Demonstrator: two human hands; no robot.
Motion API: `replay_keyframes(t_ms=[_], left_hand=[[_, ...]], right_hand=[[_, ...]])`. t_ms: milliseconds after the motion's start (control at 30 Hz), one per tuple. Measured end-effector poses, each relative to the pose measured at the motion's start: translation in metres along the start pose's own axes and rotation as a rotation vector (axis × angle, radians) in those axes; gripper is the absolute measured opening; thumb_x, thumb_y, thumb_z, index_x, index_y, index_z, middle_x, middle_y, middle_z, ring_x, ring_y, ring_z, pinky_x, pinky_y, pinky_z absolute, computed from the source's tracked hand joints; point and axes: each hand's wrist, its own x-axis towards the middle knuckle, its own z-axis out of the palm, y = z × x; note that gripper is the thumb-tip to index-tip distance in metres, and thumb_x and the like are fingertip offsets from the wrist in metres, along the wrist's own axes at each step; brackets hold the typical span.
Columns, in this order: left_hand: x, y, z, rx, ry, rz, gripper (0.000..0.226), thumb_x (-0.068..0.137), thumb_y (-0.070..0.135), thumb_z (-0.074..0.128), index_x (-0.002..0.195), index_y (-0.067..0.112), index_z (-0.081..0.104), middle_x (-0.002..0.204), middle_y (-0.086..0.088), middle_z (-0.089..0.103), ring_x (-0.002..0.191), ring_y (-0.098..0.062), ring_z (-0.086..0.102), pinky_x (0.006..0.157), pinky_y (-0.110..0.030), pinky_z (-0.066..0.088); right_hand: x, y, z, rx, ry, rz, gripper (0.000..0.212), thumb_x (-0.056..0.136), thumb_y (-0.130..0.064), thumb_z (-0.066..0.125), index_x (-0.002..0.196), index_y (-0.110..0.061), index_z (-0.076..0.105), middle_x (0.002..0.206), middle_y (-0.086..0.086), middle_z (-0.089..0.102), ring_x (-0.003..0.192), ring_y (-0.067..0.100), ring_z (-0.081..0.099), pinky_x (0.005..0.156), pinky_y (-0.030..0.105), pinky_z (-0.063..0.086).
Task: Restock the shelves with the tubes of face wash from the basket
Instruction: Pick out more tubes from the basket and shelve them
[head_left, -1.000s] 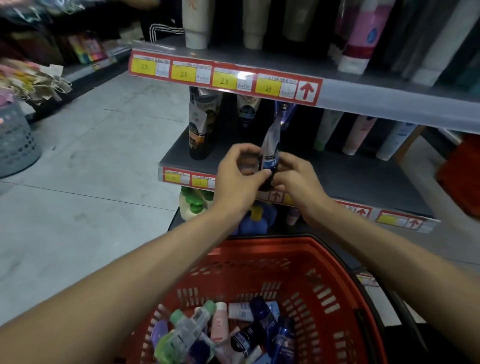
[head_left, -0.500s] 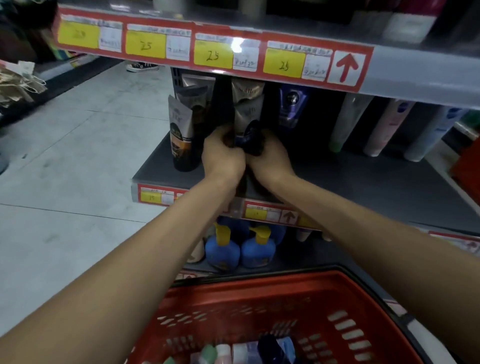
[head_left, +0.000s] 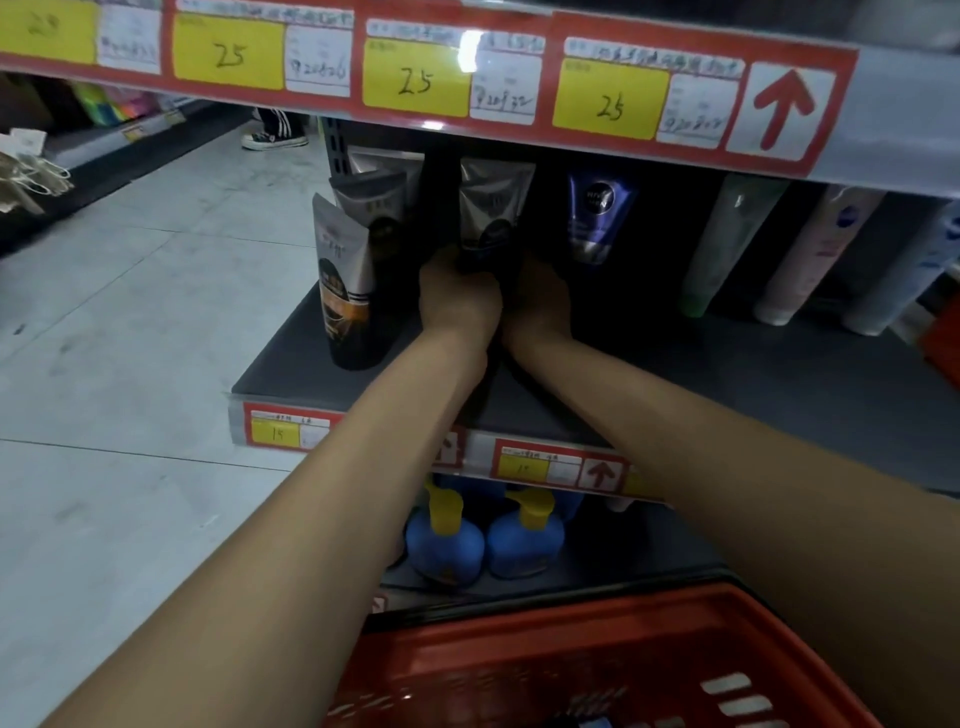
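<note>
My left hand (head_left: 457, 306) is curled round the dark lower end of a silver-topped tube (head_left: 496, 218), which stands upright, cap down, on the middle shelf (head_left: 727, 374). My right hand (head_left: 540, 306) is pressed close against the tube's other side, touching my left. Its fingers are lost in shadow, so I cannot tell whether they grasp anything.

A narrow dark gap lies to the left of the tube, then a cluster of grey tubes (head_left: 345, 280) near the shelf's left end. Just to the right stands a blue tube (head_left: 595, 218), and further right a green tube (head_left: 727, 244) and pale tubes (head_left: 810, 249) lean toward the back.

Bare grey board runs from my wrists to the shelf's front edge and widens out to the right. The upper shelf's red price strip (head_left: 415, 78) overhangs close above the tube tops.

Below the middle shelf's front edge stand two blue pump bottles (head_left: 444, 545). The red basket (head_left: 597, 665) sits nearest me, under my forearms. Pale tiled floor (head_left: 130, 364) stretches away to the left.
</note>
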Motion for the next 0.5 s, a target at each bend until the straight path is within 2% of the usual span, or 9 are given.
replay_keyframes(t_ms=[100,200,300,367,467,500], left_hand=[[-0.002,-0.002,-0.003,0.016,-0.028,-0.05,0.037,0.105,-0.002,0.044,0.138,0.001,0.06,0.132,-0.021,0.066,0.124,-0.036,0.063,0.104,-0.034,0.052],[-0.012,0.003,-0.008,-0.014,-0.034,-0.083,0.039,0.105,-0.004,0.043,0.142,-0.004,0.056,0.137,-0.027,0.063,0.129,-0.042,0.06,0.105,-0.04,0.05],[-0.026,0.012,-0.013,-0.076,0.009,-0.106,0.041,0.101,-0.005,0.05,0.141,0.0,0.058,0.13,-0.023,0.067,0.121,-0.04,0.065,0.107,-0.046,0.054],[-0.042,0.014,-0.019,-0.085,0.016,-0.151,0.042,0.1,-0.003,0.052,0.141,0.004,0.057,0.125,-0.019,0.067,0.116,-0.038,0.066,0.106,-0.05,0.055],[-0.066,0.013,-0.03,-0.053,0.024,-0.189,0.03,0.096,-0.004,0.051,0.122,0.004,0.064,0.115,-0.023,0.07,0.108,-0.04,0.069,0.102,-0.054,0.057],[-0.074,0.014,-0.035,-0.051,0.02,-0.204,0.03,0.095,-0.003,0.051,0.121,0.001,0.066,0.107,-0.021,0.07,0.098,-0.036,0.07,0.097,-0.051,0.06]], right_hand=[[-0.003,-0.002,0.0,-0.025,-0.006,0.006,0.027,0.108,-0.019,0.051,0.129,-0.008,0.063,0.13,0.012,0.067,0.117,0.025,0.065,0.08,0.025,0.042],[-0.012,-0.005,-0.006,0.008,-0.041,0.04,0.032,0.106,-0.02,0.055,0.134,-0.007,0.062,0.135,0.014,0.064,0.123,0.029,0.063,0.095,0.031,0.05],[-0.034,-0.008,-0.022,0.065,-0.078,0.06,0.031,0.103,-0.025,0.058,0.131,-0.013,0.065,0.131,0.01,0.067,0.118,0.028,0.065,0.094,0.032,0.053],[-0.051,-0.005,-0.038,0.118,-0.084,0.062,0.03,0.099,-0.025,0.064,0.128,-0.015,0.067,0.128,0.008,0.069,0.116,0.028,0.066,0.096,0.037,0.056],[-0.081,0.002,-0.066,0.22,-0.117,0.129,0.047,0.089,-0.021,0.078,0.133,-0.016,0.064,0.128,0.008,0.069,0.116,0.028,0.066,0.101,0.039,0.056],[-0.09,0.004,-0.074,0.23,-0.128,0.146,0.051,0.085,-0.021,0.081,0.133,-0.018,0.063,0.125,0.008,0.071,0.114,0.029,0.068,0.1,0.041,0.056]])
